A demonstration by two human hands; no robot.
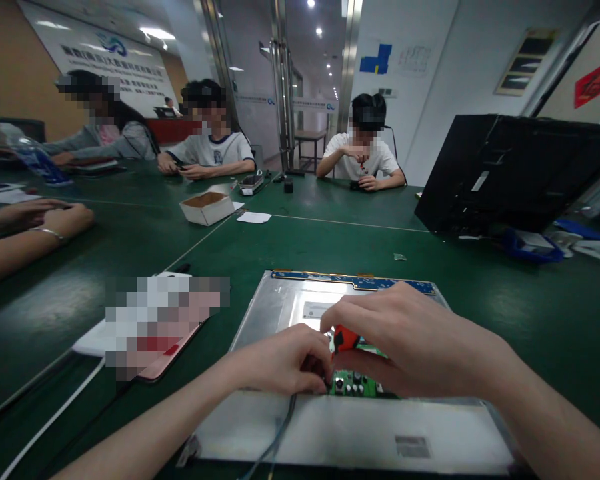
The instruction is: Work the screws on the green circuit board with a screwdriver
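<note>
A flat metal-backed display panel (260, 320) lies on the green table in front of me, with a blue circuit strip (325, 279) along its far edge. A green circuit board (356, 385) sits on its middle, partly covered by my hands. My right hand (400, 340) is closed around the red and black handle of a screwdriver (347, 339) above the board; its tip is hidden. My left hand (300, 363) is closed, fingers curled at the board's left edge; what they pinch is hidden. Dark cables (280, 433) run from under the left hand towards me.
To the left lie a white device and a pink phone-like case (180, 347), partly blurred, with a white cable (55, 420). An open white box (207, 207) stands farther back. A large black monitor (510, 177) is at the right. Several people sit around the table; another person's arms (35, 230) rest at left.
</note>
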